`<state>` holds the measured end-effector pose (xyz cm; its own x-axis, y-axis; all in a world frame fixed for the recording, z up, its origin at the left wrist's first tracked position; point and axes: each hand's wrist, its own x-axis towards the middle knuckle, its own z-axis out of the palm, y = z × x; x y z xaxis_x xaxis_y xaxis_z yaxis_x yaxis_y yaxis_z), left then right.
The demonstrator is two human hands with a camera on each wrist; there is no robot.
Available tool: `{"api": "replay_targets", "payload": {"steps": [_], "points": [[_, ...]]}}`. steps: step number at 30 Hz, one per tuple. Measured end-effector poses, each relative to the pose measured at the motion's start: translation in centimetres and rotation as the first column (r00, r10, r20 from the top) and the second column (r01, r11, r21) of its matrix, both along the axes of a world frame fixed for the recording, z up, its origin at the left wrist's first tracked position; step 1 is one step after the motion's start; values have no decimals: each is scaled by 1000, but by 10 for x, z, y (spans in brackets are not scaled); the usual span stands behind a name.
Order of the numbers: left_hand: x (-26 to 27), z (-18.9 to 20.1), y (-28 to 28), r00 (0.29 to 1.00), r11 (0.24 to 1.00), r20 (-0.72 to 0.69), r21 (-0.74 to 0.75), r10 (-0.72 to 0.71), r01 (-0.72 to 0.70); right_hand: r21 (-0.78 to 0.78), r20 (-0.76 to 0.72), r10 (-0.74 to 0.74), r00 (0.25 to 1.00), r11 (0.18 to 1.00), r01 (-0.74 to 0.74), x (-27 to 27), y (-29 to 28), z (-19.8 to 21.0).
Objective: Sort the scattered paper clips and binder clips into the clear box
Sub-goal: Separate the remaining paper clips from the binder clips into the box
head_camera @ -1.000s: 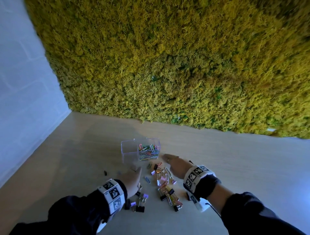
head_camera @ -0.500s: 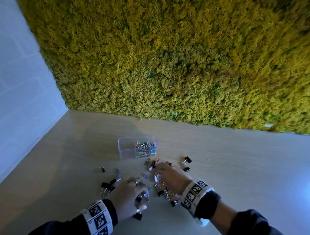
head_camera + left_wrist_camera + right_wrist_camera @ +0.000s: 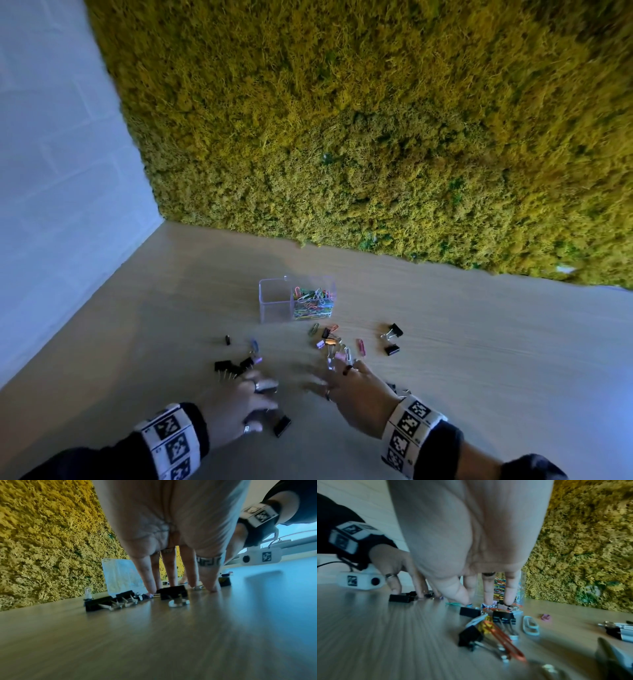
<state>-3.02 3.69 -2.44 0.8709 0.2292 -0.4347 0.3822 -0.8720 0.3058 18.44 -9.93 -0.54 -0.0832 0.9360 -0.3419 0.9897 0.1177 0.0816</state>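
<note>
Now I am seeing both hands low over the wooden table [image 3: 479,342], with the clips lying around them. My left hand [image 3: 236,407] is standing on its fingertips [image 3: 211,588]; the fingers are straight and spread a little, and they are holding nothing. Black binder clips [image 3: 173,591] are lying just under and beside these fingers, and one more black clip [image 3: 282,426] is lying near the thumb. My right hand [image 3: 359,397] is doing the same: its fingers [image 3: 509,595] are reaching down, spread, touching the table among small coloured clips, and gripping nothing. An orange paper clip [image 3: 503,641] and more black binder clips are lying behind this hand, under the wrist. The clear box [image 3: 274,305] is standing farther away, between the hands and the moss wall [image 3: 376,120]. Its right compartment is holding many coloured paper clips [image 3: 313,303]. Two black binder clips [image 3: 392,339] are lying apart, to the right of the box.
</note>
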Motion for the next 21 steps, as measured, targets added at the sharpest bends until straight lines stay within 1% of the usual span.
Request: {"api": "replay_targets", "payload": {"steps": [1, 2, 3, 4, 5, 6, 8, 9, 10, 12, 14, 15, 16, 17, 18, 20, 21], "points": [[-1, 4, 2, 999, 1000, 41, 11, 26, -26, -2, 38, 7, 999, 1000, -7, 1, 0, -2], [0, 6, 3, 996, 1000, 85, 8, 19, -20, 3, 86, 16, 996, 1000, -16, -1, -2, 0], [2, 3, 4, 993, 998, 117, 46, 30, -36, 27, 154, 42, 987, 999, -47, -3, -7, -2], [6, 6, 5, 992, 999, 128, 26, 22, -25, 49, 191, 70, 979, 996, -80, -5, -10, -5], [7, 7, 2, 988, 995, 148, 91, -46, 33, 87, 206, 91, 974, 990, -110, -4, -15, -6], [9, 5, -5, 980, 987, 168, 135, -109, 87, 99, 188, 96, 978, 988, -116, -4, -20, -5], [12, -10, -11, 966, 957, 155, 239, -206, 165, 121, 181, 106, 978, 984, -129, -4, -26, -7], [11, -14, -10, 966, 956, 155, 242, -205, 164, 127, 170, 108, 979, 983, -131, -4, -29, -8], [10, -19, -7, 971, 968, 155, 202, -182, 149, 143, 153, 109, 982, 981, -131, -4, -31, -9], [12, -16, 1, 984, 998, 170, 42, -61, 55, 151, 126, 107, 986, 980, -126, -6, -36, -7], [21, -4, 5, 971, 1000, 238, 12, 19, -23, 136, 76, 102, 992, 984, -111, -5, -39, -8], [29, 4, 5, 965, 998, 257, 21, 56, -63, 149, 52, 82, 995, 985, -89, -4, -39, -9], [38, 9, 6, 952, 995, 296, 39, 80, -96, 171, -50, 39, 998, 985, -30, -1, -36, -12], [49, 13, 6, 939, 991, 328, 42, 103, -123, 159, -196, -12, 981, 986, 44, 3, -31, -14], [61, 15, 8, 931, 989, 346, 47, 117, -142, 126, -317, -35, 948, 989, 78, 9, -22, -14], [85, 18, 12, 936, 984, 327, 75, 129, -162, 130, -467, -88, 880, 977, 167, 22, -3, -9], [96, 20, 13, 950, 983, 284, 88, 129, -160, 143, -491, -117, 863, 967, 212, 28, 8, -5]]}}
